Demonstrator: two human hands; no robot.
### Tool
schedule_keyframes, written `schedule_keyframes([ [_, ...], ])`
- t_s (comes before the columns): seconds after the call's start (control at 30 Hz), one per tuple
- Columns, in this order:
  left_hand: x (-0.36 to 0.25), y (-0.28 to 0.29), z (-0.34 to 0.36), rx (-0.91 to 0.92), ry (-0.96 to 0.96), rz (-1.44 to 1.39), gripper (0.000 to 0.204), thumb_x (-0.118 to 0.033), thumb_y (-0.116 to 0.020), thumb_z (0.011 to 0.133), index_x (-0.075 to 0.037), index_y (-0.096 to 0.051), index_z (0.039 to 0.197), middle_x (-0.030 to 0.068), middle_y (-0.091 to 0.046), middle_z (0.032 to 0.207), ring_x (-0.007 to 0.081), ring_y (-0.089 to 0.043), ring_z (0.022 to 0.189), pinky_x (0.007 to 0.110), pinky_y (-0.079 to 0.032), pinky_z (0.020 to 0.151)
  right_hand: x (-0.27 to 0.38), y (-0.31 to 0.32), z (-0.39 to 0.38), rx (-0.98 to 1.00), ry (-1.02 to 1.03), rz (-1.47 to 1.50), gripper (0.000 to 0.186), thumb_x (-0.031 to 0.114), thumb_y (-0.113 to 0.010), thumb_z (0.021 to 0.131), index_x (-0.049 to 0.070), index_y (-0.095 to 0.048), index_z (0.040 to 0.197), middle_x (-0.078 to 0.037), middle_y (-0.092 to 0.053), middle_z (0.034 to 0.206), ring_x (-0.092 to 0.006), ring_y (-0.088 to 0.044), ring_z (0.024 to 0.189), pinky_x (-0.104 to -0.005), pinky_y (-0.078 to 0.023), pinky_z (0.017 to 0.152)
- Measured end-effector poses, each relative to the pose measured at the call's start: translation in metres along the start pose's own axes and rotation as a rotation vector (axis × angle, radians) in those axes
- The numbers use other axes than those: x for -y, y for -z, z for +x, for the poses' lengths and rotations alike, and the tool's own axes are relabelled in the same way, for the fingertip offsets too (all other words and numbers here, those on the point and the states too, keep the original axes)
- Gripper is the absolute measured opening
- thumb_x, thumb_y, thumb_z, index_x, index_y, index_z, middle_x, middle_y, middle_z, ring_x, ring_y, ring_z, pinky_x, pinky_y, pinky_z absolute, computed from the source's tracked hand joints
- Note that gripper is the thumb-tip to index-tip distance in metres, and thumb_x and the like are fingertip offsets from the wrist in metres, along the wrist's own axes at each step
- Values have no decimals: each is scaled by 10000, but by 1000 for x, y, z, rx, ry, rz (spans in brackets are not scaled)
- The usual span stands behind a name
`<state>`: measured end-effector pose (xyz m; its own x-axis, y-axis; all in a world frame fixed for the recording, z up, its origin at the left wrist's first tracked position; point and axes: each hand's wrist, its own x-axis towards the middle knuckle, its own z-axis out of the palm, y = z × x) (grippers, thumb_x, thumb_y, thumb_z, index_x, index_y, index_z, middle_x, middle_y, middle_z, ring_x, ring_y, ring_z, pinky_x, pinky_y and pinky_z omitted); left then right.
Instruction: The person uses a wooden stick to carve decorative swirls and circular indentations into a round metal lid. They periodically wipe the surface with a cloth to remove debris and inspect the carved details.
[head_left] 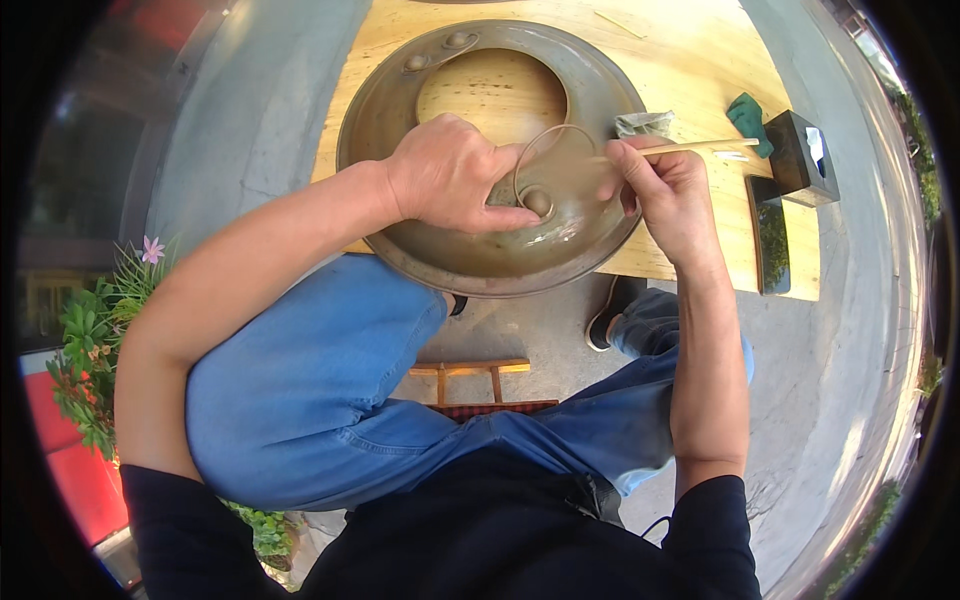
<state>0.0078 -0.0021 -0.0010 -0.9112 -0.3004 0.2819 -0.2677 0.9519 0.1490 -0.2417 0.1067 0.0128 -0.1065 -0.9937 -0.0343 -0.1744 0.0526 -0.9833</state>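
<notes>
A large bronze-brown metal ring-shaped piece (450,245) with a wide round opening lies at the table's near edge, partly over my left knee. Small round knobs stand out from its surface; one knob (537,203) is between my hands, beside a thin curved loop (517,180). My left hand (455,175) rests on the metal, its thumb stretched out below this knob and its index finger pointing toward the loop. A thin pale wooden stick (700,147) is pinched in my right hand (660,185), above the right side of the metal. The stick's left end is blurred by motion.
The wooden table (720,80) holds a crumpled greyish cloth (645,124), a green cloth (748,117), a black tissue box (802,158) and a dark phone (768,235). Another thin stick (620,25) lies at the far side. A low wooden stool (470,368) and potted plants (90,350) are nearby.
</notes>
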Motion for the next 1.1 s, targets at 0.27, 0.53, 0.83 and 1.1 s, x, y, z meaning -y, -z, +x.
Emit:
schedule_keyframes([
  [0.27,1,-1,-1,13,4,-6,616,-513,-842,768,-49,-733,1158,135,-548,548,334,-601,523,443,-474,509,2,-4,-1,-15,-25,-8,267,191,-643,1057,-16,-768,942,-8,-703,704,-53,-584,672,-239,-469,638],
  [0.53,0,-1,2,13,1,-8,635,-499,-853,759,-20,-730,1158,139,-556,557,336,-609,534,432,-483,523,0,-10,-1,5,-22,6,259,184,-634,1062,-8,-769,951,-8,-694,694,-54,-566,659,-232,-461,643],
  [0.83,1,0,1,15,5,5,639,-489,-865,744,-18,-732,1155,137,-567,567,332,-614,534,427,-487,530,0,-10,-2,-46,27,26,270,189,-634,1058,-11,-772,941,-25,-702,703,-66,-596,667,-248,-481,648],
  [1.1,0,2,0,11,4,8,628,-482,-862,748,-26,-730,1159,129,-571,574,327,-618,541,425,-485,530,-3,-13,3,-21,64,13,279,203,-648,1052,-16,-775,935,-8,-674,673,-64,-579,652,-252,-482,629],
])
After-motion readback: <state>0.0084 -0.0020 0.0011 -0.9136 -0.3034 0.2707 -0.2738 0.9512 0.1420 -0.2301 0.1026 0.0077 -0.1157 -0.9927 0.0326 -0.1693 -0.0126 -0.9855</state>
